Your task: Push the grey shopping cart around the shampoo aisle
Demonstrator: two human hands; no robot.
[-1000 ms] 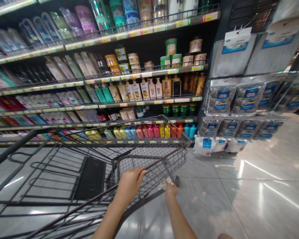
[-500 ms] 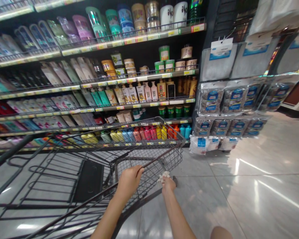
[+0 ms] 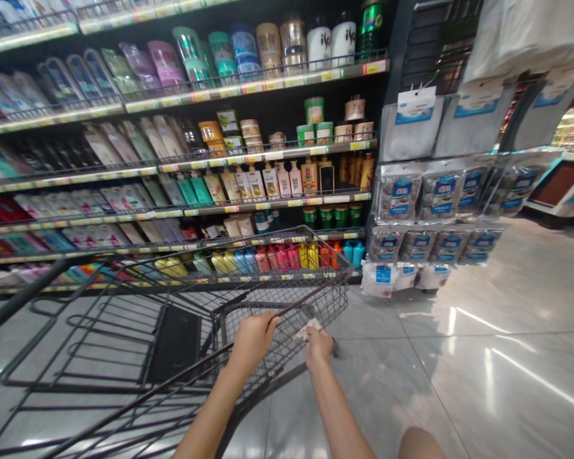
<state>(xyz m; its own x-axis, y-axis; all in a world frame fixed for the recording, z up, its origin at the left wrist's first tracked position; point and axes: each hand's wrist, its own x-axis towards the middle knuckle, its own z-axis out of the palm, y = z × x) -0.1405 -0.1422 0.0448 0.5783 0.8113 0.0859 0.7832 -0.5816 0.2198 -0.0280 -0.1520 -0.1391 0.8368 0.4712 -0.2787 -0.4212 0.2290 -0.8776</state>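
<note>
A dark metal shopping cart (image 3: 172, 389) stands across the lower left of the head view, with a mesh basket at its far end. My left hand (image 3: 254, 339) is closed around the cart's top side rail. Just right of it, my right hand (image 3: 318, 346) grips a crumpled white cloth or tissue (image 3: 310, 326), whose exact kind I cannot make out. The cloth lies against the outer side of the mesh, close to the front corner. Part of the cloth is hidden by my fingers.
Shelves (image 3: 249, 207) of bottles and tubs rise behind the cart. Packs of scouring pads (image 3: 396, 194) hang at the right end, below grey cloth packs (image 3: 411, 131). Shiny tiled floor (image 3: 469, 370) stretches to the right, and my knee (image 3: 419, 444) shows at the bottom edge.
My right hand and the white cloth have shifted slightly left along the cart's mesh side. My left hand keeps its hold on the rail. The view has turned a little.
</note>
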